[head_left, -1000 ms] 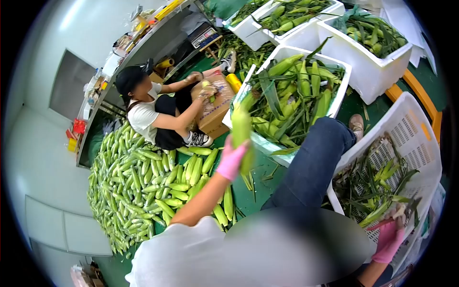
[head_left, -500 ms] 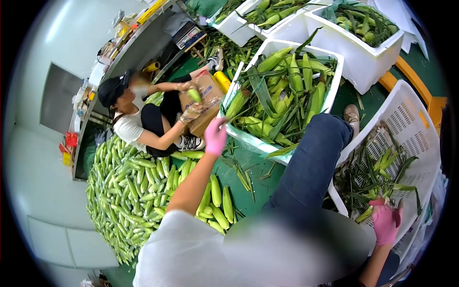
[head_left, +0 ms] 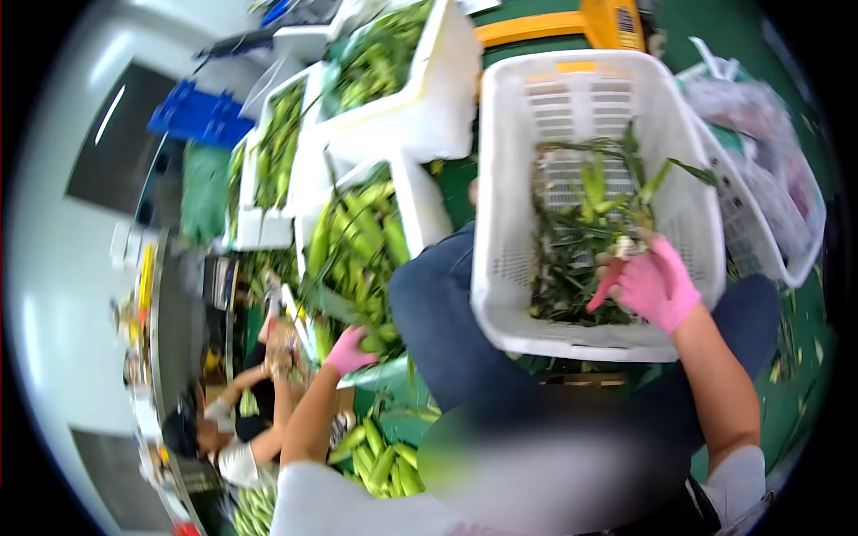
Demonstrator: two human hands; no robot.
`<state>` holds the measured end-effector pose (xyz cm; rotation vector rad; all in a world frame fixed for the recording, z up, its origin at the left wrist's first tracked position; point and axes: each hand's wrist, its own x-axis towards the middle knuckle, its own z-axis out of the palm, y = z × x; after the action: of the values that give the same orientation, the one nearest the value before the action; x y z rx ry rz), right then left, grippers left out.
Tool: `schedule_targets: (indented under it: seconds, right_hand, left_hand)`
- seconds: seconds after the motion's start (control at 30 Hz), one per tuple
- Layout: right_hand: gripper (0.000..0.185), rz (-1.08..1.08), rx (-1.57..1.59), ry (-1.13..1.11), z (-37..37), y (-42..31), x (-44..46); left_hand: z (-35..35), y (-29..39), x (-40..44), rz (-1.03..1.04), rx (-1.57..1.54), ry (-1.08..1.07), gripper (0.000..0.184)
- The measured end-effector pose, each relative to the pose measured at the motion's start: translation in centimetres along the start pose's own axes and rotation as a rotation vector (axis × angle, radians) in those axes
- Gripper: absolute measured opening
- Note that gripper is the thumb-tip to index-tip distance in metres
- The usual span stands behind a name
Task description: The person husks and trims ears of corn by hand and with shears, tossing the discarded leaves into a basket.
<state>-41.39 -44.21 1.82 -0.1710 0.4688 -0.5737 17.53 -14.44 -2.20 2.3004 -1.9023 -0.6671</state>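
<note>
My left hand (head_left: 350,351), in a pink glove, is at the near edge of a white foam box (head_left: 413,201) filled with unhusked corn (head_left: 359,228). Its fingers are slightly apart, and no cob shows in them. My right hand (head_left: 660,284), also pink-gloved, is over a white slotted crate (head_left: 505,214). Its fingers and thumb close around a pale stub with green husk leaves (head_left: 626,247). A dark red part shows by the thumb; whether it is glove or tool is unclear. Loose husks (head_left: 572,241) lie inside the crate.
Another person (head_left: 228,433) sits at the lower left by a cardboard box. Peeled-looking green cobs (head_left: 386,466) lie on the floor below the foam box. More corn boxes (head_left: 451,98) stand behind, near an orange frame (head_left: 532,29). A crate with plastic bags (head_left: 769,152) is at right.
The view has turned right towards the crate. The cob my left hand held a second ago was let go, and that hand has moved to the foam box. My right hand stays at the crate.
</note>
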Motion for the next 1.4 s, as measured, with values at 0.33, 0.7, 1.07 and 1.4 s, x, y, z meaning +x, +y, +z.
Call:
schedule_targets:
  seconds: [0.33,0.7,1.07,1.4]
  right_hand:
    - [0.062,-0.240,-0.512,-0.240,6.0,0.8,-2.0]
    - [0.084,-0.613,-1.396,0.046,5.2,0.6,-4.3]
    - [0.098,-0.246,-1.284,-0.153,4.8,-2.2,-5.2]
    - [0.042,-0.114,-1.093,-0.063,6.0,-0.5,-5.2]
  left_hand:
    - [-14.3,20.2,9.4,-0.077,-1.488,0.170,0.072]
    - [-0.4,40.8,14.7,0.201,-0.998,0.108,0.072]
    - [-5.3,39.9,15.0,0.190,-1.060,-0.752,0.077]
    - [-3.1,36.5,15.9,0.290,-1.463,-1.043,0.070]
